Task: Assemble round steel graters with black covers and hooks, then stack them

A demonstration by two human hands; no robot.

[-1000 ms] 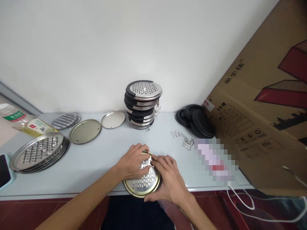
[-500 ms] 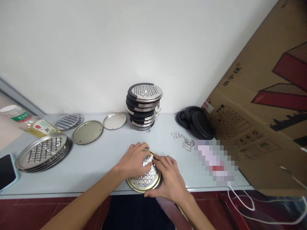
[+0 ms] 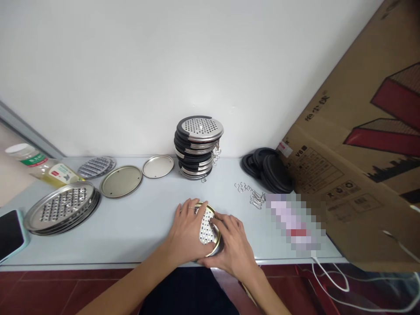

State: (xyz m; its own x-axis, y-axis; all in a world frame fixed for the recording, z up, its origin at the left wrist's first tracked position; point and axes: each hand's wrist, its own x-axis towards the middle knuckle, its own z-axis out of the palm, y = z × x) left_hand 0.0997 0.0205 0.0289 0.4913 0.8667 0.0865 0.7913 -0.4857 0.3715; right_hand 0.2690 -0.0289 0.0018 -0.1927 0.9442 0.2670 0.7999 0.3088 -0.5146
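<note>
Round silver metal grater disc with a gold-toned rim (image 3: 206,234): in both hands at the near edge of the pale grey desk (image 3: 141,223); whether it rests there is hidden
Disc handling, by judgement: steady, even pressure around the rim suits it, with skin clear of the perforations, likely sharp
Left hand (image 3: 187,234): grip spread wide, clamped across the disc, fingers over the far rim
Right hand (image 3: 235,243): grip half curled, clamped on the right rim, thumb low, fingertips up top
</note>
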